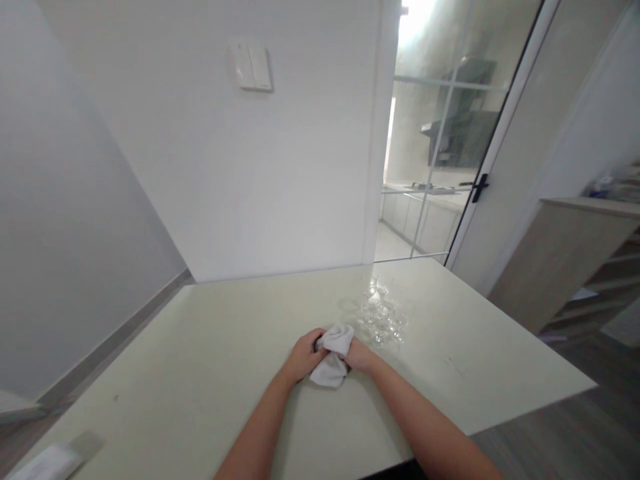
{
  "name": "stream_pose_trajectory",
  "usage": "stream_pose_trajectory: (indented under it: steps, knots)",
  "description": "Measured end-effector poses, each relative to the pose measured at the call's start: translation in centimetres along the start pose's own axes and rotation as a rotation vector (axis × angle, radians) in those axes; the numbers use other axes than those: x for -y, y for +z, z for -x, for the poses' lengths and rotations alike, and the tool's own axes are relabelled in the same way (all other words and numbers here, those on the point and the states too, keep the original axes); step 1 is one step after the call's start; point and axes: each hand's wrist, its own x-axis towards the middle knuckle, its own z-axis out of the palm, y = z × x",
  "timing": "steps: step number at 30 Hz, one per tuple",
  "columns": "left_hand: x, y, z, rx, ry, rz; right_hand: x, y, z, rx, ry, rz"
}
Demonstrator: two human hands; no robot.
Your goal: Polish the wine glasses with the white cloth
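Both of my hands meet at the middle of a pale table (200,373), closed around a bunched white cloth (334,353). My left hand (303,353) grips the cloth's left side with its fingers curled. My right hand (359,355) grips the right side, partly hidden under the cloth. Just beyond the cloth lies a puddle of clear water (381,315) spread over the tabletop.
A white folded cloth or paper (47,461) lies at the table's near left corner. A white wall with a light switch (253,67) stands behind the table. A glass door (450,133) opens to a kitchen at the right, beside a wooden shelf unit (575,260).
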Motion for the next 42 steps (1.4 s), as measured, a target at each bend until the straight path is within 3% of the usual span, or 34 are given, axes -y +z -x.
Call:
stream_pose_trajectory:
  steps: [8,18,25,33,42]
  knots:
    - [0.3,0.0,0.0,0.010,0.009,-0.014,-1.0,0.2,0.0,0.012,-0.093,-0.015]
    - [0.6,0.0,0.0,0.004,0.018,-0.033,-0.4,0.0,0.2,-0.024,-0.036,-0.074]
    - [0.6,-0.1,0.1,0.023,0.021,-0.050,0.3,-0.5,0.4,0.027,-0.041,-0.173]
    - [0.8,-0.1,0.0,0.029,0.026,-0.057,-0.7,-0.1,0.4,0.027,-0.009,-0.042]
    - [0.7,-0.1,-0.1,0.032,0.016,-0.058,-1.1,0.1,0.3,0.008,-0.014,-0.069]
